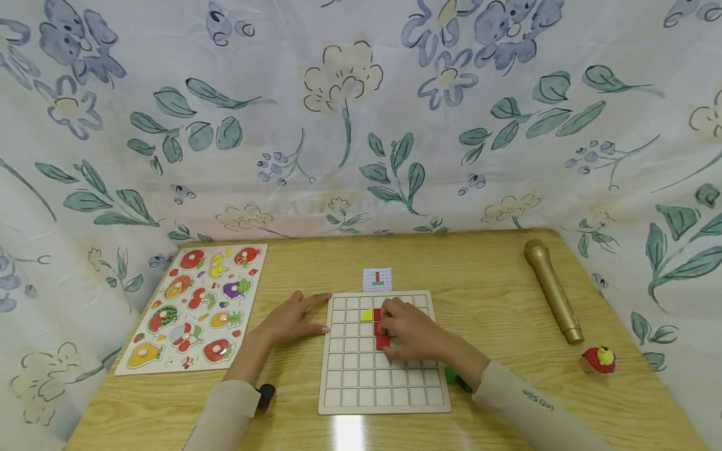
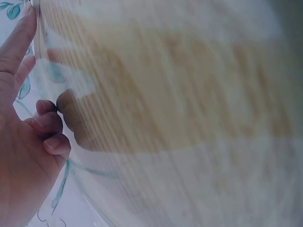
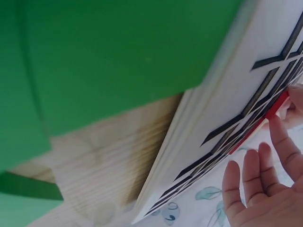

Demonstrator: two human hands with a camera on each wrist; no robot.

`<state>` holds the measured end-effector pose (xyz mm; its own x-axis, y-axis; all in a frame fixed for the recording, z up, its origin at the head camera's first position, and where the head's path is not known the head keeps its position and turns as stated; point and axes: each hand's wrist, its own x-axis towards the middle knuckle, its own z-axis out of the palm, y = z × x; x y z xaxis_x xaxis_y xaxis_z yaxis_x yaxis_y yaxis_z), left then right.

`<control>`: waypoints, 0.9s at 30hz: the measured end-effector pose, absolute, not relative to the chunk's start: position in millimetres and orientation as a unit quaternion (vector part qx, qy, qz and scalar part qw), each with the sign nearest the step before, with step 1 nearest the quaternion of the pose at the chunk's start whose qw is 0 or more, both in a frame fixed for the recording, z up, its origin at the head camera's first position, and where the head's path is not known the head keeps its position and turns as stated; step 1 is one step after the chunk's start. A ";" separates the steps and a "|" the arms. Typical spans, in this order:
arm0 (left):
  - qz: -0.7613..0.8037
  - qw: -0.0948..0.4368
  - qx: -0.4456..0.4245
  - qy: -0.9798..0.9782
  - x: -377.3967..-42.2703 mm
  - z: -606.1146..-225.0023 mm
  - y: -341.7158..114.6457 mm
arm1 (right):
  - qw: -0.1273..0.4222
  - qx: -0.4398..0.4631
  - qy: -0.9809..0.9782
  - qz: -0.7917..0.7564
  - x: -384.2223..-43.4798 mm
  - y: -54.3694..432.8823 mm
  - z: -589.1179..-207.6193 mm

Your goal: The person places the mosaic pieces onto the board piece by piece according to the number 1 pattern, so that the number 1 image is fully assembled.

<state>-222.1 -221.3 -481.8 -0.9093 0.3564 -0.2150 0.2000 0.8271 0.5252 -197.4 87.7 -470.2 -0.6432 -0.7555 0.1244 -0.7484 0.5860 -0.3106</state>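
A pale wooden grid board (image 1: 350, 361) lies on the table. Against its left edge rest the extended index finger and thumb of my left hand (image 1: 290, 319); the other fingers curl inward in the left wrist view. Over the upper middle cells, my right hand (image 1: 412, 332) pinches a red tile (image 3: 278, 104) between thumb and index finger at the board's surface. Another red tile (image 1: 376, 314) shows in the cell above, partly behind the fingers. Left of it sits a yellow tile (image 1: 366, 315) with one rounded corner. A small card (image 1: 376, 279) printed with a grid touches the top edge.
Green pieces (image 1: 450, 374) lie by the board's right edge, partly under my right wrist; green (image 3: 118, 56) fills much of that wrist view. A fruit puzzle board (image 1: 192, 307) lies left. A gold microphone (image 1: 553, 291) and a small red-and-yellow toy (image 1: 600, 359) lie right.
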 end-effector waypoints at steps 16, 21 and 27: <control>0.253 0.148 0.154 0.944 -222.4 -483.8 -220.9 | 0.020 -0.417 0.895 -0.157 -193.2 89.1 -470.1; 0.255 0.149 0.153 0.943 -221.7 -483.3 -220.6 | 0.039 -0.395 0.899 -0.185 -191.9 96.1 -466.3; 0.253 0.148 0.154 0.944 -221.4 -481.8 -220.7 | 0.050 -0.365 0.904 -0.218 -191.5 115.6 -463.8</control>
